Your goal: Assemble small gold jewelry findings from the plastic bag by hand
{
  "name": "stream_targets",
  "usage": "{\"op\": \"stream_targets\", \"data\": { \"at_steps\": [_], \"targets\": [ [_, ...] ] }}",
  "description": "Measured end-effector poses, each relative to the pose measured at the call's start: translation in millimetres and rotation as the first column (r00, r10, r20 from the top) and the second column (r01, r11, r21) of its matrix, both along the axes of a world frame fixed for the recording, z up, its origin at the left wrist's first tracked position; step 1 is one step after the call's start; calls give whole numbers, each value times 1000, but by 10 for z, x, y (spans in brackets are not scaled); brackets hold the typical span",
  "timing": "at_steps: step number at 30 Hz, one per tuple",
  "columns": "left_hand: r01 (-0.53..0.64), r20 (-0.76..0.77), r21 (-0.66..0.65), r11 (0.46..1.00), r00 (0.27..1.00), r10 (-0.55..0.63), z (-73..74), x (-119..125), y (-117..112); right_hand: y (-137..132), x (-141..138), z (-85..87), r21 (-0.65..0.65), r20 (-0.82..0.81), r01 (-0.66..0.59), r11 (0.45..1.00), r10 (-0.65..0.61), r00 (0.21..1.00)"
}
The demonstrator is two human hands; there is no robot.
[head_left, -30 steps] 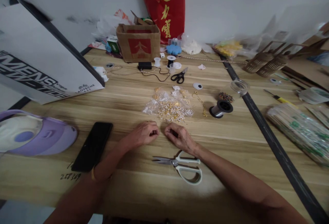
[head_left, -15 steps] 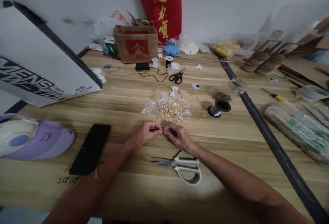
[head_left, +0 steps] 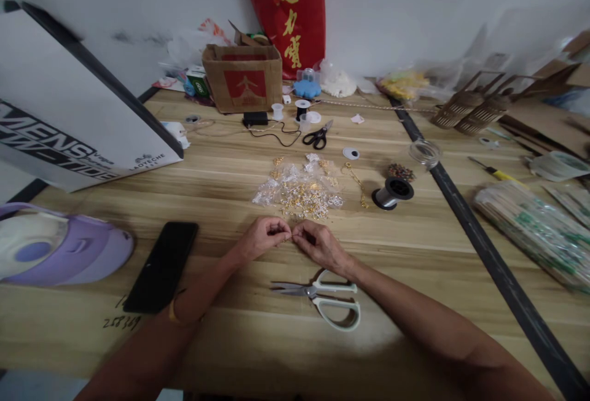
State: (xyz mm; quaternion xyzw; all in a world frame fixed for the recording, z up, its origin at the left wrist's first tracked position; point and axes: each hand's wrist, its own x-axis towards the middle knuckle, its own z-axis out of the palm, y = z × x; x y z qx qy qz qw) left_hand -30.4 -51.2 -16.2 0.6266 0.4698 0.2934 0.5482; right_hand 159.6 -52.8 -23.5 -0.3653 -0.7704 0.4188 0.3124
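My left hand [head_left: 265, 238] and my right hand [head_left: 320, 244] meet fingertip to fingertip over the table, both closed in a pinch. Whatever lies between the fingertips is too small to make out; a speck of gold shows by the left fingers. Just beyond them spreads a pile of small gold and silver charms [head_left: 304, 198], partly on clear plastic bags. A gold chain [head_left: 357, 186] lies to the right of the pile. White-handled scissors [head_left: 318, 293] rest on the table below my hands, the right handle loop close to my right wrist.
A spool of wire [head_left: 393, 193] stands right of the chain, near dark beads [head_left: 401, 172]. Black scissors [head_left: 318, 136] lie farther back. On the left are a phone [head_left: 161, 266], a purple visor cap [head_left: 92, 250] and a large white box [head_left: 83, 106]. A paper bag [head_left: 242, 78] stands behind.
Almost nothing differs. Both hands keep their pinch in the same place, with only a very slight shift of the fingers.
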Motion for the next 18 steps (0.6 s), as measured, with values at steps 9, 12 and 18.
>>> {"op": "stream_targets", "data": {
  "at_steps": [9, 12, 18],
  "targets": [
    [-5, -25, 74, 997, 1000, 7, 6, 1, 4, 9, -2, -6, -88, -57, 6, 996, -11, 998],
    [-9, -34, 122, 992, 999, 13, -3, -1, 5, 18, 3, -4, -144, -77, -17, 989, 6, 997],
    [-13, -49, 165, 986, 999, 22, -12, 5, -6, 27, 8, -1, -182, -77, -21, 983, 7, 997]
  ]
}}
